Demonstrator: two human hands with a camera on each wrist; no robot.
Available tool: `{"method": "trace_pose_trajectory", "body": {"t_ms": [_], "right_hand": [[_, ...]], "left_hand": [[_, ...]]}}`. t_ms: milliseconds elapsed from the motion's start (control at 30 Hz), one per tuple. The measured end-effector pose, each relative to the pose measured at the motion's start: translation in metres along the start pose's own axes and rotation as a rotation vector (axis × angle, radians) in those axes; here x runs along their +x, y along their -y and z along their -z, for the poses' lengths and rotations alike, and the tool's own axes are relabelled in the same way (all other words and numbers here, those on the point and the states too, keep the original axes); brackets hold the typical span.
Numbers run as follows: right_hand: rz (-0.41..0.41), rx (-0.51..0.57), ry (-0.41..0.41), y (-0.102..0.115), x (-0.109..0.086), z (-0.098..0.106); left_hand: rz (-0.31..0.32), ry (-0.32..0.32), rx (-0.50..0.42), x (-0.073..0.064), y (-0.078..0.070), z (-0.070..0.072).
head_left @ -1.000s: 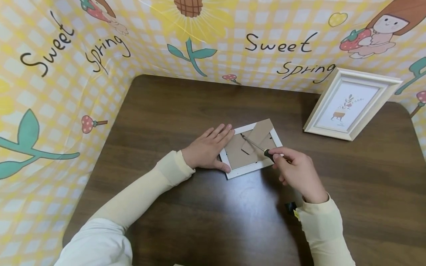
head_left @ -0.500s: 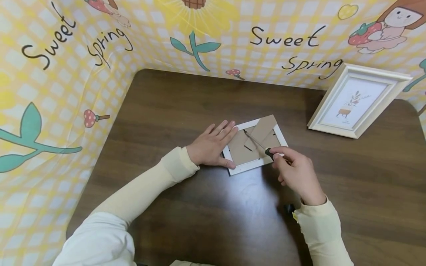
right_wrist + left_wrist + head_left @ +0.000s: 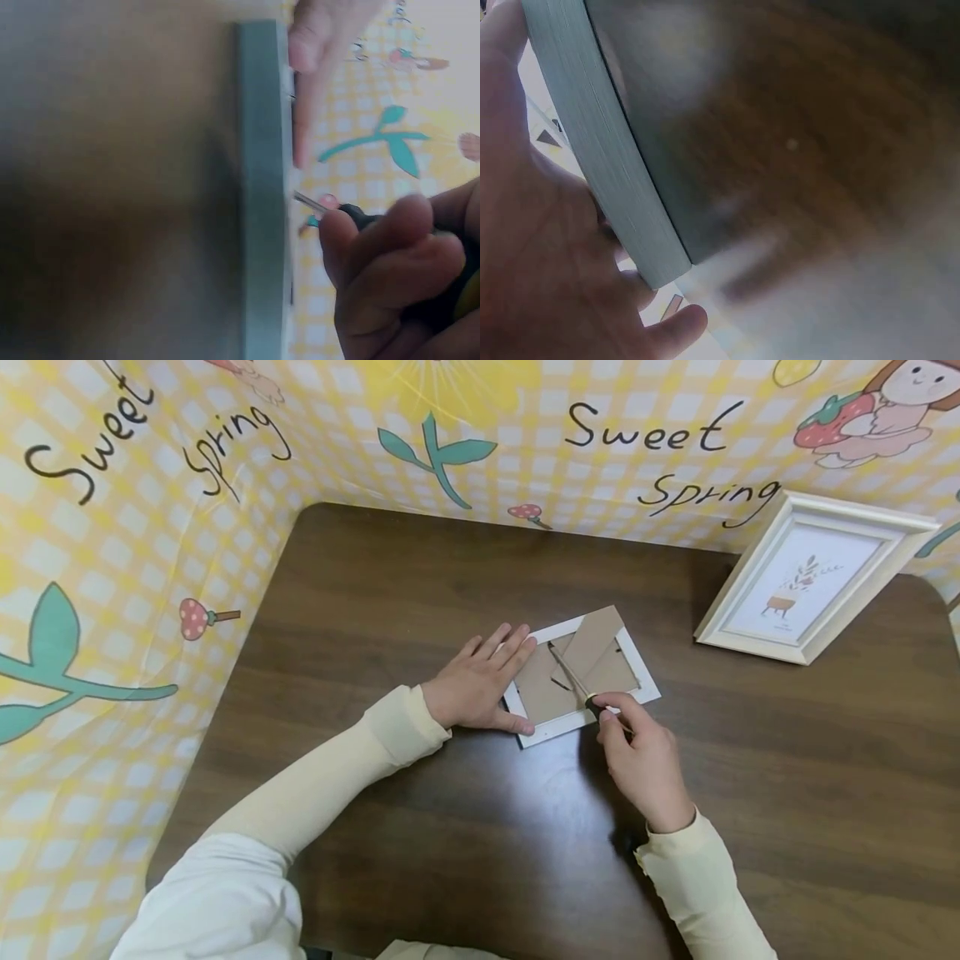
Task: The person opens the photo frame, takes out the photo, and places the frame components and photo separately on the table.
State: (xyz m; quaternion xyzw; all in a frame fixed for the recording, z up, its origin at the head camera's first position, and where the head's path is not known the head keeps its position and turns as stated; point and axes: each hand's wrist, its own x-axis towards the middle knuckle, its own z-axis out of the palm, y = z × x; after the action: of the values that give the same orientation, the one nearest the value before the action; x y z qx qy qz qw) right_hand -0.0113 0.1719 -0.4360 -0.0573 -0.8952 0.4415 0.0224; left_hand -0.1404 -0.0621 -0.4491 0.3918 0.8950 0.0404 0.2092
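A small picture frame lies face down on the table, its white border around a brown backing board with a slanted stand flap. My left hand rests flat over its left side, fingers spread and thumb on the near corner. In the left wrist view, the frame's side edge runs beside the palm. My right hand grips a screwdriver by its dark handle, also seen as a black handle in the right wrist view. Its tip touches near a dark tab at the backing's upper left.
A cream picture frame with a plant print stands upright at the back right. The dark wooden table is bordered by a yellow checked cloth at the back and left.
My right hand has swung leftward, bringing the screwdriver's handle closer to the frame while its tip stays near the same tab. The left hand keeps its place; the head view shifts slightly.
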Motion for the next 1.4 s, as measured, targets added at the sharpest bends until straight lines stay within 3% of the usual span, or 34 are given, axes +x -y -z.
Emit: {"method": "trace_pose_trajectory", "body": {"t_ms": [200,567,833,1033,1400], "right_hand": [[0.02,-0.034,-0.014,0.006,0.005,0.001],[0.034,-0.162,0.28,0.036,0.028,0.036],[0.145,-0.247,0.311,0.068,0.055,0.048],[0.108,-0.302,0.344,0.088,0.075,0.054],[-0.038,-0.279,0.47,0.118,0.102,0.059]], "left_hand": [[0.017,0.009,0.022,0.0,0.001,0.006],[0.025,0.023,0.033,-0.001,-0.006,-0.003],[0.023,0.008,0.039,-0.001,-0.006,0.0],[0.038,0.012,0.059,0.001,-0.006,0.003],[0.037,0.013,0.051,0.001,-0.008,0.003]]}}
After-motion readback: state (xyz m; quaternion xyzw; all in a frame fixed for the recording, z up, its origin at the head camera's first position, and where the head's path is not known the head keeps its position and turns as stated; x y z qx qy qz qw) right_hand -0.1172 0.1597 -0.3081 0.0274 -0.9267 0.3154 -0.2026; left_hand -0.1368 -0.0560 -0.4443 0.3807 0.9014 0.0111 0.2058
